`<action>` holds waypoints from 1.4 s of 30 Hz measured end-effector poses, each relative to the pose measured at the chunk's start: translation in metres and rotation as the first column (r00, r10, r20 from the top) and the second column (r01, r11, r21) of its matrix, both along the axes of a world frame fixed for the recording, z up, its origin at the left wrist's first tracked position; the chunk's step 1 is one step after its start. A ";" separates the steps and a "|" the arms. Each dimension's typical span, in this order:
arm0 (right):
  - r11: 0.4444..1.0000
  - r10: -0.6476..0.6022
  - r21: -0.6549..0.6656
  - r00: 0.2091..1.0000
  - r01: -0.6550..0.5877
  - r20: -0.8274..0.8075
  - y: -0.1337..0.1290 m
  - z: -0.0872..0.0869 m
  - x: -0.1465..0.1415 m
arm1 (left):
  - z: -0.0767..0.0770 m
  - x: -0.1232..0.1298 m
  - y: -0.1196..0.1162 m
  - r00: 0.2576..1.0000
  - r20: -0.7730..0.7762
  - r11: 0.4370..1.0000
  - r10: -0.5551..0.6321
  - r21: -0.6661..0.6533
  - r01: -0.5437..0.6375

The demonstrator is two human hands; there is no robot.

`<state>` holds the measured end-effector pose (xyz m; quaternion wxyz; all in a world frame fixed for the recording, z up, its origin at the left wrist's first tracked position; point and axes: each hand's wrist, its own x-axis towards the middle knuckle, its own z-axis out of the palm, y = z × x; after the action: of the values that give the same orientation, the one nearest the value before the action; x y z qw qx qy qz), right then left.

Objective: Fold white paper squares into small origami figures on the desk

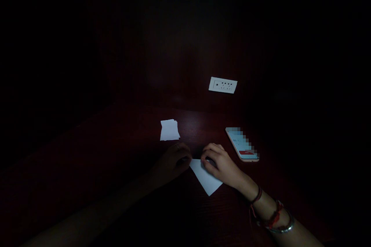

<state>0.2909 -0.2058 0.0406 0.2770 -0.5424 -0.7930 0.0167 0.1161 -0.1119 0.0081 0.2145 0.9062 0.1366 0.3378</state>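
Observation:
A white piece of paper [207, 179] lies on the dark table between my hands, one corner pointing toward me. My left hand [177, 161] is in shadow, its thumb and fingers closed at the paper's left corner. Over the paper's upper right part, my right hand [222, 164] curls with thumb and fingers pinched at the top edge. It covers the right side of the paper. Beyond my left hand rests a small stack of white paper pieces [169, 130], their edges slightly out of line.
A phone [242, 144] with its screen lit lies right of my right hand. A white wall socket [223, 85] is set in the dark red panel behind the reddish table [130, 135]. Bracelets [274, 216] circle my right wrist. Darkness hides the surroundings.

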 end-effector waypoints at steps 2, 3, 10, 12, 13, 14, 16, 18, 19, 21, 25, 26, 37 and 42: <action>1.000 -0.012 0.000 1.000 0.012 0.001 0.000 0.000 0.003 | -0.001 -0.002 0.004 1.000 0.009 1.000 -0.015 -0.008 0.015; 1.000 -0.020 0.000 1.000 0.020 -0.003 0.000 -0.001 0.006 | -0.002 -0.004 0.008 1.000 0.013 1.000 -0.023 -0.008 0.024; 0.994 -0.110 -0.003 0.980 0.111 -0.165 0.007 -0.005 0.027 | -0.005 -0.019 0.031 0.995 0.026 0.994 0.101 -0.042 -0.100; 0.991 -0.137 -0.033 0.963 0.133 -0.231 0.010 -0.009 0.027 | -0.003 -0.019 0.028 0.990 0.010 0.990 0.140 -0.027 -0.140; 0.987 -0.160 -0.067 0.950 0.148 -0.267 0.011 -0.011 0.026 | -0.001 -0.019 0.025 0.989 -0.004 0.988 0.151 -0.018 -0.151; 0.979 -0.191 -0.121 0.933 0.161 -0.305 0.013 -0.014 0.025 | 0.001 -0.018 0.021 0.988 -0.018 0.988 0.156 -0.005 -0.156; 0.956 -0.245 -0.250 0.891 0.155 -0.383 0.014 -0.018 0.021 | 0.003 -0.014 0.012 0.985 -0.046 0.985 0.168 0.039 -0.166; 0.941 -0.248 -0.320 0.870 0.111 -0.426 0.015 -0.022 0.019 | 0.002 -0.011 0.005 0.983 -0.062 0.978 0.175 0.122 -0.167; 0.939 -0.234 -0.334 0.869 0.085 -0.437 0.015 -0.023 0.018 | 0.001 -0.009 0.004 0.983 -0.067 0.974 0.170 0.166 -0.157; 0.939 -0.191 -0.342 0.877 0.033 -0.442 0.014 -0.024 0.017 | -0.005 -0.006 0.003 0.988 -0.077 0.964 0.131 0.242 -0.109; 0.944 -0.170 -0.331 0.880 0.016 -0.443 0.015 -0.027 0.019 | -0.015 -0.005 0.006 0.986 -0.157 0.946 -0.048 0.309 0.095; 0.943 -0.182 -0.332 0.873 0.024 -0.452 0.015 -0.029 0.020 | -0.016 -0.006 0.007 0.977 -0.185 0.937 -0.103 0.311 0.158; 0.901 -0.320 -0.434 0.663 -0.008 -0.677 0.020 -0.043 0.042 | -0.025 -0.011 0.002 0.969 -0.247 0.983 -0.002 0.178 0.048; 0.905 -0.333 -0.419 0.737 0.074 -0.589 0.023 -0.049 0.041 | -0.022 -0.010 0.005 0.969 -0.237 0.985 -0.077 0.133 0.110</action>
<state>0.3322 -0.1830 -0.0079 0.4272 -0.6294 -0.5647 0.3201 0.1065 -0.1064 -0.0142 0.1465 0.9579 0.0928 0.2287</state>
